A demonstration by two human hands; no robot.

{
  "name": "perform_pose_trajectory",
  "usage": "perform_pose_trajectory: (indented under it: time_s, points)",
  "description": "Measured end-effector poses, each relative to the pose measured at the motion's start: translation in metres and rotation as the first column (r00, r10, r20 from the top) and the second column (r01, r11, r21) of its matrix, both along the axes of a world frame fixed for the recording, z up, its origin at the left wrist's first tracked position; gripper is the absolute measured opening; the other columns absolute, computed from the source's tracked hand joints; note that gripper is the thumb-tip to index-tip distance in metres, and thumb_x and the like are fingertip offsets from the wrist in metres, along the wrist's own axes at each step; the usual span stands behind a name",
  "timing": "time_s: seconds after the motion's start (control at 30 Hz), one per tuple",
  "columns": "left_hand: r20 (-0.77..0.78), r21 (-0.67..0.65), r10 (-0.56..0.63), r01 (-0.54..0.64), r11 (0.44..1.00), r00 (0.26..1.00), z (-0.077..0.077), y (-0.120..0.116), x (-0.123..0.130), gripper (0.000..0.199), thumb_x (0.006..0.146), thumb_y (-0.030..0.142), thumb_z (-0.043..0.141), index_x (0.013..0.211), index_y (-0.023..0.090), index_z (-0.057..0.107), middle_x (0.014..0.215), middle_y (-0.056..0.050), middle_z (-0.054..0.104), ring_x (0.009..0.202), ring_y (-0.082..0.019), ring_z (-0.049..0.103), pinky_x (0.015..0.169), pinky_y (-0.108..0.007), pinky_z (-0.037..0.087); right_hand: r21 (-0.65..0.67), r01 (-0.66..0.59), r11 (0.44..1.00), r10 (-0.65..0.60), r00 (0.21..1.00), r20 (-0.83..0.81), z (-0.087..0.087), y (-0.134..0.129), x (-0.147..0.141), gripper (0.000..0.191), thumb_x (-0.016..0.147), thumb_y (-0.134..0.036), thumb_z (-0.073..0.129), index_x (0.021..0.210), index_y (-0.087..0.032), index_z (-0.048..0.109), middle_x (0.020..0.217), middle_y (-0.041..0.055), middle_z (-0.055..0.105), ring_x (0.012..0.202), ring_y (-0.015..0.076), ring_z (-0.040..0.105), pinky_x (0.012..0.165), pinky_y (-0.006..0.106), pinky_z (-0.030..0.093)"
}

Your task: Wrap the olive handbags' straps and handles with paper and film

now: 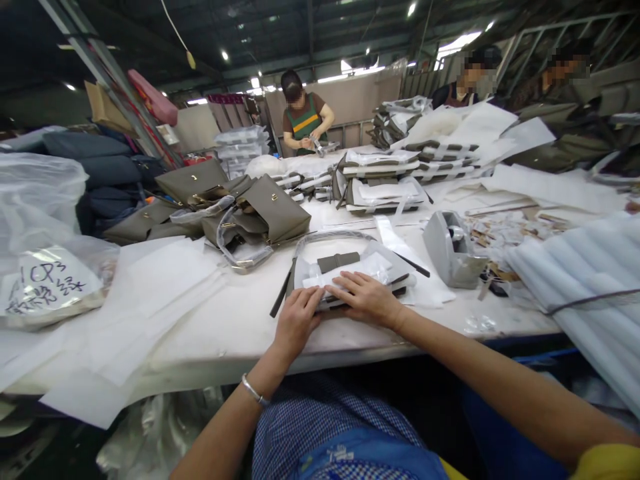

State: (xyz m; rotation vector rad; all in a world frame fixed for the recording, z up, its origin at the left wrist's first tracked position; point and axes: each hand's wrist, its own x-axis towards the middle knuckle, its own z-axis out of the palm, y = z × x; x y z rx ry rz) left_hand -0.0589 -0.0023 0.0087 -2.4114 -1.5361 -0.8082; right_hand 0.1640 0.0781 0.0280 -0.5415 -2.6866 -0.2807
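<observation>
A folded olive-grey handbag [339, 261] lies in front of me, partly covered with white paper and clear wrapping. Its handle [336, 235], wrapped in film, arches on the far side, and dark straps stick out left and right. At the bag's near left edge, my left hand [299, 317] has its fingers bent over the wrapping, closed on the edge; the thumb is mostly hidden. My right hand [367, 298] lies palm down across the white wrapping, fingers outstretched and slightly apart. A grey tape dispenser [453, 250] stands to the right of the bag.
Unwrapped olive handbags [273, 210] lie behind on the left, near white paper sheets [145, 300]. Wrapped bags [383, 190] are stacked further back. On the right are paper scraps [520, 233] and a foam bundle [590, 280]. A co-worker [304, 120] stands across the table.
</observation>
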Motion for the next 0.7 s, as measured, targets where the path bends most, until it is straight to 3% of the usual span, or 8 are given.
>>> perform_pose_trajectory:
  time_s: [0.2, 0.33, 0.53, 0.7]
  points:
    - [-0.041, 0.001, -0.026, 0.026, 1.000, 0.999, 0.008, 0.003, 0.000, 0.064, 0.077, 0.009, 0.069, 0.136, 0.020, 0.048, 0.123, -0.009, 0.062, 0.111, -0.027, 0.055, 0.099, -0.044, 0.049, 0.003, 0.059, 0.998, -0.058, 0.995, -0.082, -0.012, -0.011, 0.003, 0.060, 0.090, -0.022, 0.060, 0.147, -0.022, 0.042, 0.146, 0.0101, 0.049, 0.136, 0.0287, 0.042, 0.115, 0.051, 0.031]
    - [-0.038, 0.024, -0.029, 0.029, 0.999, 0.999, 0.010, 0.002, -0.001, 0.064, 0.079, 0.011, 0.069, 0.138, 0.021, 0.046, 0.123, -0.009, 0.064, 0.112, -0.027, 0.057, 0.099, -0.045, 0.050, 0.011, 0.210, 0.978, -0.205, 0.963, -0.176, -0.014, -0.020, 0.003, 0.063, 0.091, -0.025, 0.062, 0.149, -0.027, 0.037, 0.151, 0.0089, 0.043, 0.140, 0.0316, 0.036, 0.118, 0.060, 0.018]
    - [0.020, 0.006, 0.030, -0.030, 1.000, 0.999, 0.014, 0.002, 0.000, 0.063, 0.079, 0.022, 0.076, 0.136, 0.023, 0.049, 0.124, -0.008, 0.064, 0.112, -0.027, 0.058, 0.096, -0.042, 0.051, -0.067, 0.210, 0.975, -0.220, 0.951, -0.218, -0.016, -0.019, 0.006, 0.066, 0.085, -0.024, 0.069, 0.146, -0.020, 0.043, 0.141, 0.0100, 0.055, 0.128, 0.0292, 0.049, 0.112, 0.050, 0.033]
    - [0.062, -0.048, 0.081, -0.078, 0.996, 0.995, 0.022, 0.010, 0.001, 0.045, 0.073, 0.033, 0.083, 0.114, 0.024, 0.064, 0.106, -0.004, 0.069, 0.098, -0.023, 0.062, 0.085, -0.037, 0.054, -0.091, 0.202, 0.975, -0.220, 0.940, -0.261, -0.018, -0.018, 0.006, 0.067, 0.081, -0.022, 0.072, 0.143, -0.020, 0.046, 0.138, 0.0107, 0.057, 0.126, 0.0288, 0.051, 0.110, 0.048, 0.034]
